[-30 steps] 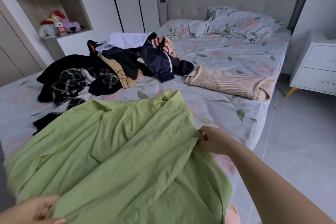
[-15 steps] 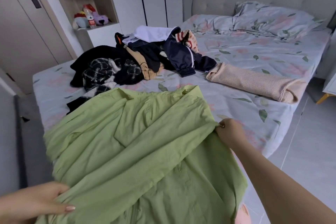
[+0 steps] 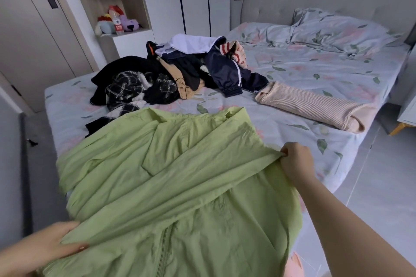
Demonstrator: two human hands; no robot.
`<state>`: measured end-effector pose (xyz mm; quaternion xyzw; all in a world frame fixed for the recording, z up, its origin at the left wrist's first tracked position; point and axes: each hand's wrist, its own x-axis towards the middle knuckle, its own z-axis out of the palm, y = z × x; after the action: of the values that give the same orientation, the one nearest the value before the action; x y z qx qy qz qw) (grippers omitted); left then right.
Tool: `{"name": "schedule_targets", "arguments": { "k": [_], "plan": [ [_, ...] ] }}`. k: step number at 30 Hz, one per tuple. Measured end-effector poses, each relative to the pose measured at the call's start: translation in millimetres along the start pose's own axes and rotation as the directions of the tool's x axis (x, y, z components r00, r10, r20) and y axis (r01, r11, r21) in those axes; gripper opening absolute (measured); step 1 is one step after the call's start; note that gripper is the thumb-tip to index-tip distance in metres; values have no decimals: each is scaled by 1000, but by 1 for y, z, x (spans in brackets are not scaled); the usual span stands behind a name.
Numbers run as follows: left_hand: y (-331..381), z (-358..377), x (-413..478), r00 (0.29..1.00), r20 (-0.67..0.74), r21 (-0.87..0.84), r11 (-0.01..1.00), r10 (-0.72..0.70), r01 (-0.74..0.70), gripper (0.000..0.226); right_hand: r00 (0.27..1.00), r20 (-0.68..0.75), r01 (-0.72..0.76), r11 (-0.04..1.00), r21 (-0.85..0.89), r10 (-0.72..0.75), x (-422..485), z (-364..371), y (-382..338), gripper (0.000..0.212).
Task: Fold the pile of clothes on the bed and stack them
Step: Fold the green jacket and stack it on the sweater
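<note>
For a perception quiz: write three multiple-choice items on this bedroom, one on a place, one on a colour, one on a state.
1. Where does the folded pink top lie?
A. on the bed, right of the clothes pile
B. on the floor
C. on a shelf

2. The spread jacket is:
A. white
B. green
C. navy

3. The right hand:
A. lies flat on a pillow
B. holds a bottle
C. pinches the jacket's edge

Key:
1. A, it rests on the sheet beside the pile.
2. B, its cloth is light green.
3. C, the fingers curl round a fold of cloth.
</note>
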<state>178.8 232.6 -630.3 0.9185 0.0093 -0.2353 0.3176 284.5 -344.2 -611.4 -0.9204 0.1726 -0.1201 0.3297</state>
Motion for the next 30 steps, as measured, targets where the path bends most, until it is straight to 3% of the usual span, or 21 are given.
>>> {"name": "schedule_targets", "arguments": {
  "k": [2, 5, 8, 10, 13, 17, 20, 23, 25, 27, 28, 30],
  "plan": [
    [14, -2, -4, 999, 27, 26, 1000, -18, 17, 47, 1000, 14, -5, 996, -84, 6, 0, 0, 4, 23],
    [46, -4, -5, 998, -20, 134, 989, -66, 68, 57, 970, 234, -18, 983, -182, 61, 4, -7, 4, 23],
    [92, 3, 4, 969, -243, 403, 904, -42, 141, 56, 903, 417, -88, 995, -56, 103, 6, -21, 0, 47],
    [137, 15, 16, 959, -280, 391, 917, 33, 82, 42, 876, 461, -192, 979, 63, 142, 3, -24, -2, 54],
    [191, 41, 47, 962, -241, 322, 946, 125, -42, 34, 908, 374, -255, 958, 134, 189, 3, -17, -5, 64],
    [232, 69, 99, 946, -288, 334, 942, 148, -45, 50, 969, 223, -102, 994, -33, 107, 5, -8, -3, 26],
    [249, 79, 126, 930, -341, 331, 943, 135, -16, 53, 964, 208, -140, 982, -130, 165, 9, -7, 3, 16],
    [247, 93, 138, 899, -394, 523, 851, 191, 49, 58, 946, 227, -162, 946, -279, 229, 11, -11, 2, 26],
    [243, 104, 141, 833, -409, 673, 740, 372, 0, 56, 967, 209, -59, 929, -365, 144, 13, -11, -6, 43],
    [246, 113, 142, 764, -365, 704, 695, 533, -149, 51, 987, 149, 118, 922, -368, -66, 10, -5, -19, 57],
    [248, 118, 143, 749, -327, 688, 688, 577, -229, 51, 976, 140, 206, 915, -347, -166, 7, -1, -27, 59],
    [253, 130, 145, 791, -225, 627, 706, 568, -329, 62, 936, 232, 332, 886, -324, -266, 0, 11, -39, 62]
  ]
}}
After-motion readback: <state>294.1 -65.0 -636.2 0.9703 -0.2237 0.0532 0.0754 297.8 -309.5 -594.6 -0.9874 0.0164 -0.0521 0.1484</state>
